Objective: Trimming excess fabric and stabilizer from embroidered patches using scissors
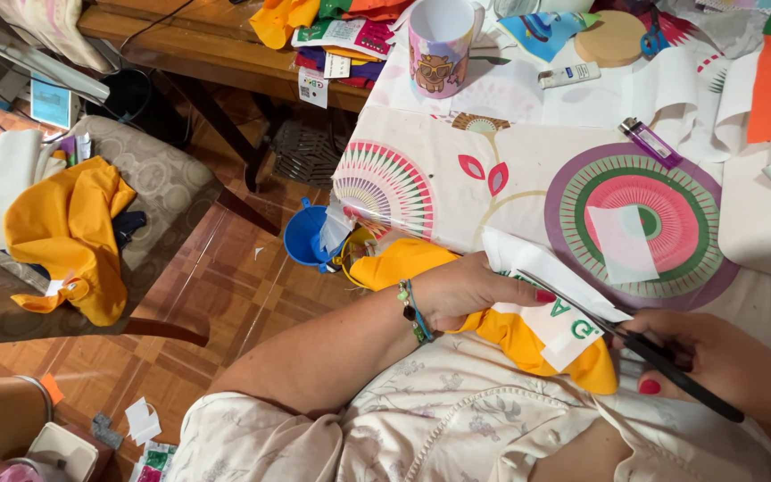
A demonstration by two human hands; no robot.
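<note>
Two hands are busy: yellow cloth (510,335) is pinched by the left hand (466,290), black scissors (635,344) gripped by the right hand (716,357); near the table edge, fingers could be snipped if the white patch (564,326) slips.

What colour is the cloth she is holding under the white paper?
Bright yellow cloth, pinned by the left hand; clearest in the head view.

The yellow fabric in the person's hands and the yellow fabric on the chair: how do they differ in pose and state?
The yellow fabric in hand is pinned under the left hand at the table edge, while the yellow fabric on the chair lies untouched. The held one carries a white sheet with green letters that the scissors in the right hand meet; the chair one is crumpled, draped and bare. Both share a similar golden yellow.
</note>
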